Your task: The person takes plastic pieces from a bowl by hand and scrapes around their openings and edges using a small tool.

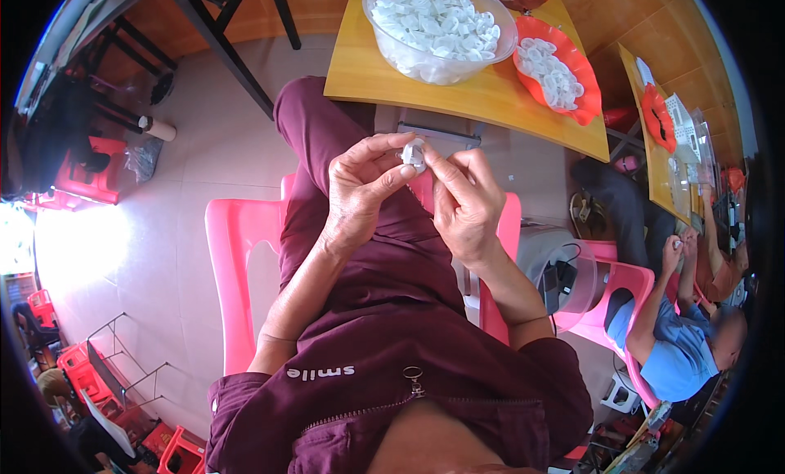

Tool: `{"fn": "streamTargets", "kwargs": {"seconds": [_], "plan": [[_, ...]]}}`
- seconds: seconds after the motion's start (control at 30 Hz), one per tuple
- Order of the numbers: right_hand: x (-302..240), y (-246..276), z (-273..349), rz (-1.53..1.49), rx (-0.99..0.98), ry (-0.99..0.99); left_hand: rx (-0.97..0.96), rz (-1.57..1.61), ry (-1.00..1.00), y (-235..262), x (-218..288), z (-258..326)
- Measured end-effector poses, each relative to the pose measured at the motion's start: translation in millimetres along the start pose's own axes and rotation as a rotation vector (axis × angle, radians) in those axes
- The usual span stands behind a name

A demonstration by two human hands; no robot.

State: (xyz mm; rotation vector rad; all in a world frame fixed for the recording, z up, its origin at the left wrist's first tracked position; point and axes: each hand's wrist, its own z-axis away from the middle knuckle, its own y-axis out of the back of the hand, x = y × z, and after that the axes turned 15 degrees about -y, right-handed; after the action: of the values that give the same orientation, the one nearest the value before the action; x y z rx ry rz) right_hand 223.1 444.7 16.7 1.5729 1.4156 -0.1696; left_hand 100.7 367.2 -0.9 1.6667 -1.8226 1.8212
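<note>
A small clear-and-whitish plastic part [413, 155] is held up above my lap, between my hands. My left hand [358, 178] pinches it between thumb and fingertips. From the other side my right hand [469, 202] meets it with the index fingertip, its other fingers curled in. The fingers cover much of the part, so its exact kind does not show. Beyond my hands, on the wooden table [352, 73], a clear bowl [425, 69] is heaped with similar whitish pieces. More of them lie in a red wavy-edged dish [587, 80] to its right.
My legs are in dark red trousers, and a pink chair [225, 253] is under me. At the right a co-worker in a blue shirt [675, 351] sits by another table [654, 175] with a red dish [657, 118]. A grey-white container [536, 253] stands beside my chair. Black table legs [225, 53] rise far left.
</note>
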Motion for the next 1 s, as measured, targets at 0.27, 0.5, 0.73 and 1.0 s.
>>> {"fn": "streamTargets", "kwargs": {"seconds": [0.27,0.5,0.73,1.0], "plan": [[-2,3,-3,-0.112,-0.001,0.078,0.000,0.059,0.009,3,3,-2],[0,1,-1,-0.077,-0.006,0.074,-0.018,0.002,0.005,3,4,0],[-2,-1,1,-0.079,-0.021,0.034,-0.001,0.010,0.007,2,5,-1],[2,-7,2,-0.075,-0.015,0.017,0.024,-0.017,-0.076,1,-1,1]]}}
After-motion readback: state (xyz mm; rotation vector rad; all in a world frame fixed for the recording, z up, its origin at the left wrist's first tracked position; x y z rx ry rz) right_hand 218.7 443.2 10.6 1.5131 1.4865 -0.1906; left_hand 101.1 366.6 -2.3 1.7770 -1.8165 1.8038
